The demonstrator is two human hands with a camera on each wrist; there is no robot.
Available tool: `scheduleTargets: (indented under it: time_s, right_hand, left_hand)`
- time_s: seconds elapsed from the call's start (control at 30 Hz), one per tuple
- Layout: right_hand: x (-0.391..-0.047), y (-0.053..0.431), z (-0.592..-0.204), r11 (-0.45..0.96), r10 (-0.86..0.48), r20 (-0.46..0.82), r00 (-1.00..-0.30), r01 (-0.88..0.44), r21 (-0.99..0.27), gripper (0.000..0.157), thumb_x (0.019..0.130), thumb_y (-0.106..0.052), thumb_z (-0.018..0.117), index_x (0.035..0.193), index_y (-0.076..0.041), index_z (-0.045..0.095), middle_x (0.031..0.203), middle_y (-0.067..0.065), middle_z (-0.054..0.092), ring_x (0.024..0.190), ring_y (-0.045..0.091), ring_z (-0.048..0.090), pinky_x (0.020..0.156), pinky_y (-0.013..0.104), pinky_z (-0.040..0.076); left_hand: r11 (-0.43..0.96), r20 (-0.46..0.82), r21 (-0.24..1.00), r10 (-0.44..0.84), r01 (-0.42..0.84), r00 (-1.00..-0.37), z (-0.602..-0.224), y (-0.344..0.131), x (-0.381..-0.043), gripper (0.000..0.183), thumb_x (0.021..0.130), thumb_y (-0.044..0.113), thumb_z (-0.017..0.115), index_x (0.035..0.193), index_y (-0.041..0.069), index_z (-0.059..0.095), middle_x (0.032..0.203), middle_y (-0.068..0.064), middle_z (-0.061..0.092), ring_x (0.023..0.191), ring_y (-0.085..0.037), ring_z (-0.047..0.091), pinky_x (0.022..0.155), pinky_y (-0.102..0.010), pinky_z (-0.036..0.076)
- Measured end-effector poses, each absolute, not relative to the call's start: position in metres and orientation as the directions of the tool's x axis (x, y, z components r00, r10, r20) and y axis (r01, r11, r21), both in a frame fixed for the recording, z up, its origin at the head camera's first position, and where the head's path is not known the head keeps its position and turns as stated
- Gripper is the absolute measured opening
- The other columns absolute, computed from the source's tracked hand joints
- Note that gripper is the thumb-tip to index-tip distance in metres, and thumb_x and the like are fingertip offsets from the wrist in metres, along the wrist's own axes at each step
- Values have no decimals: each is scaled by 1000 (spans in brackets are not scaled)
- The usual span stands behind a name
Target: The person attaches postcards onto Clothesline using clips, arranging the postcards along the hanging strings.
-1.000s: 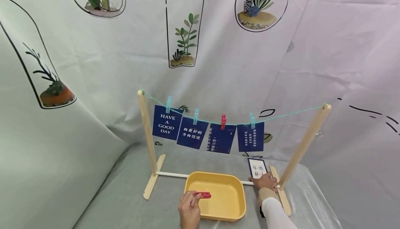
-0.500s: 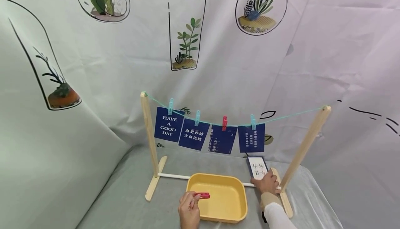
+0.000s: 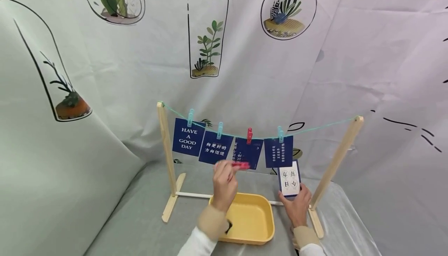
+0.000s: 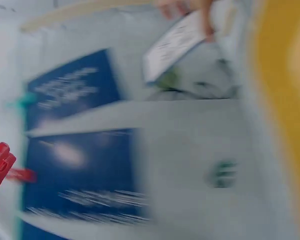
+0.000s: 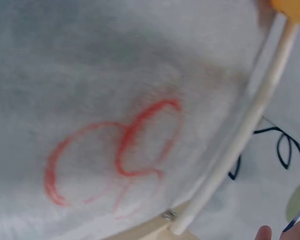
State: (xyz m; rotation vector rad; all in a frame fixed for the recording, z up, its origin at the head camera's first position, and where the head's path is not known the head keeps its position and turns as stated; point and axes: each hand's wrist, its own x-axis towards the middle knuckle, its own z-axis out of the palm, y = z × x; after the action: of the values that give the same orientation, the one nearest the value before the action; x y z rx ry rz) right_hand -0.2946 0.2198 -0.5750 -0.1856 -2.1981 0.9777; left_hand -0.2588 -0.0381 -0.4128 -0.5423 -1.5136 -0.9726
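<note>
My left hand (image 3: 224, 182) pinches a red clothespin (image 3: 240, 165) in front of the hanging cards; in the left wrist view the same clothespin (image 4: 0, 162) sits at the left edge. My right hand (image 3: 297, 206) grips the lower edge of a white card with a blue border (image 3: 289, 180), its face towards me. In the right wrist view only a corner of this card (image 5: 296, 216) and some fingertips (image 5: 264, 233) show. Several dark blue cards (image 3: 188, 137) hang from a green line (image 3: 322, 127), held by light blue clothespins (image 3: 219, 131) and one red clothespin (image 3: 249, 135).
The line runs between two wooden posts (image 3: 166, 151) joined below by a white rod (image 3: 193, 195). A yellow tray (image 3: 267, 229) stands on the grey cloth (image 3: 140, 225) beneath my left arm. Behind the rack hangs a printed curtain (image 3: 245, 93).
My left hand has risen from over the tray with the red clothespin, up to the hanging cards. My right hand has lifted the white card from the table, below the rightmost hanging card.
</note>
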Motion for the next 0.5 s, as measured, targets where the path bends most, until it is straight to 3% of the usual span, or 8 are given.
scheduleTargets:
  time_s: [0.1,0.23,0.37,0.5]
  right_hand:
    - [-294,220,-563,665,418,546,-726,-164,-729,87,60,-22,84,127,2,35,119,24,35,110,37,32,95,50,25]
    - [-291,222,-553,633,468,573,-673,-197,-748,86,58,-16,84,127,3,35,121,23,35,112,34,32,97,46,25]
    - [-291,222,-546,642,445,638,-628,-272,-716,85,58,-14,83,126,6,36,121,25,36,112,35,32,98,41,23]
    - [-290,223,-535,636,467,672,-574,-310,-707,85,57,-14,83,126,5,37,122,25,35,113,37,29,97,41,21]
  left_hand:
    - [558,978,207,-106,804,-179,-363,-19,-278,23,75,-6,64,62,5,48,73,-5,58,71,-18,54,76,-34,38]
    - [584,966,190,34,789,-257,-317,18,-300,16,74,-6,62,69,6,54,71,-1,56,72,-14,52,82,-30,39]
    - [636,926,210,114,742,-360,-297,50,-323,22,74,-2,64,65,9,47,70,1,52,69,-13,49,81,-27,37]
    - [695,892,177,185,697,-412,-293,73,-338,18,78,4,65,67,11,52,72,4,54,72,-10,50,81,-25,36]
